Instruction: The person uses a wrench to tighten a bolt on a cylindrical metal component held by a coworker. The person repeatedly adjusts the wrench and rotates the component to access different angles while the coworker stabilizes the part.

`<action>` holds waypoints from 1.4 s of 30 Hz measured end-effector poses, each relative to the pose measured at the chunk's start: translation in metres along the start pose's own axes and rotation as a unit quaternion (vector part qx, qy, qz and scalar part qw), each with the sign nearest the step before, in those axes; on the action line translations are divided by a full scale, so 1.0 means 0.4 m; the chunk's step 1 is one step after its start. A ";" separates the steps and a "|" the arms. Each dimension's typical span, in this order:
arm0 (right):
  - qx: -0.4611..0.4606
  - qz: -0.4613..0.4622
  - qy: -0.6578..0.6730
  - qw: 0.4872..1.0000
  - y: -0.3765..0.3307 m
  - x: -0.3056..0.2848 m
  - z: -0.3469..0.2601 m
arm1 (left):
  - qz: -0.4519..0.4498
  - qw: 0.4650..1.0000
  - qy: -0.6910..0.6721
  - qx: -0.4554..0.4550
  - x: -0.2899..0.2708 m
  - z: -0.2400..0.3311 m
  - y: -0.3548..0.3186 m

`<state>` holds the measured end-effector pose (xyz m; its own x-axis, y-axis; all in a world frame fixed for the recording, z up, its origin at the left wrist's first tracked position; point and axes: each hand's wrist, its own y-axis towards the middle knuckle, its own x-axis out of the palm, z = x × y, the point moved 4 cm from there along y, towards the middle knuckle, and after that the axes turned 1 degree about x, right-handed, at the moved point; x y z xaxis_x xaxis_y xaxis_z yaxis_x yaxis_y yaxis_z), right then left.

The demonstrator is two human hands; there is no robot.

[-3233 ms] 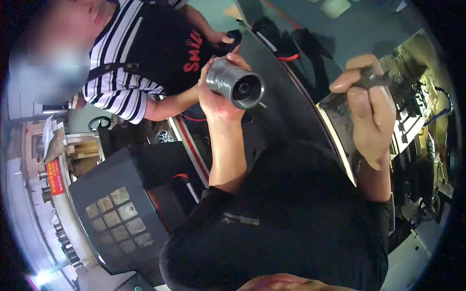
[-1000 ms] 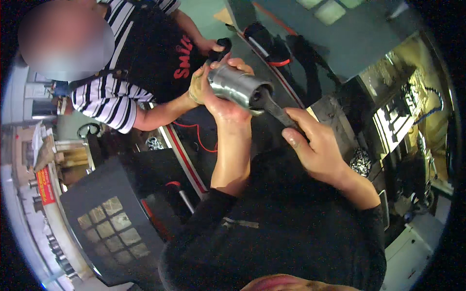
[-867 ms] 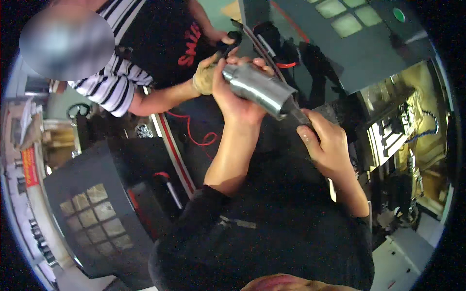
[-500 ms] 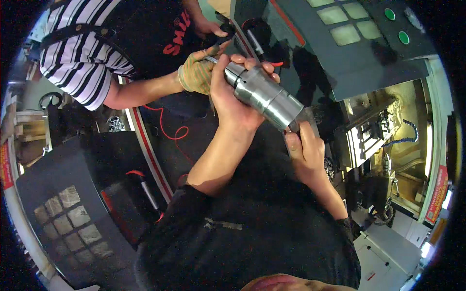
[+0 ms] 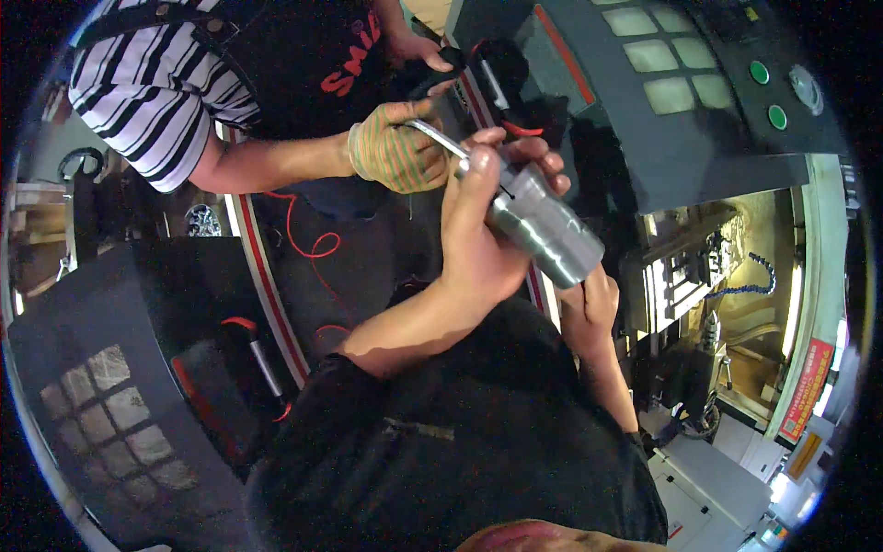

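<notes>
Metal cylinder [image 5: 555,232]: there it was, ahead of me, cradled in my left hand [image 5: 478,241].
Left grip: fingers wrapped round its upper half, nearest of all.
Long axis: it sloped from upper left, by my left thumb, down to lower right — toward my right hand [image 5: 595,304].
Right grip: fingers bent just by the lower end — half hidden behind the metal; whether they held anything, I couldn't tell.
Thin rod [image 5: 437,137]: it reached from a co-worker's gloved hand [image 5: 394,155] toward the upper end; contact, I couldn't tell.
</notes>
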<state>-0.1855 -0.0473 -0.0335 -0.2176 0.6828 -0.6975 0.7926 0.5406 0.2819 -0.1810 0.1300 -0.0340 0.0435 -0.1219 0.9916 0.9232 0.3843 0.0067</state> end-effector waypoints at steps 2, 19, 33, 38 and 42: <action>-0.048 0.012 -0.018 0.999 -0.018 0.003 0.022 | -0.014 1.000 -0.005 0.014 0.000 -0.018 -0.018; 0.254 0.187 0.649 0.693 0.089 0.106 0.089 | -0.042 0.987 0.154 0.015 0.040 -0.069 -0.052; 0.135 0.106 0.395 0.903 -0.162 0.144 0.244 | -0.099 0.983 0.154 0.005 0.049 -0.075 -0.017; 0.114 0.104 0.328 0.932 -0.126 0.101 0.167 | -0.117 0.987 0.112 0.006 0.046 -0.076 0.004; 0.130 0.135 0.374 0.909 -0.146 0.107 0.188 | -0.132 0.986 0.106 0.011 0.057 -0.072 0.016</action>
<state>-0.1982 -0.0865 -0.1294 -0.2448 0.9686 0.0430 0.9610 0.2365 0.1435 -0.1633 0.1034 -0.0150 -0.1159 -0.4072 0.9059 0.9044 0.3339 0.2658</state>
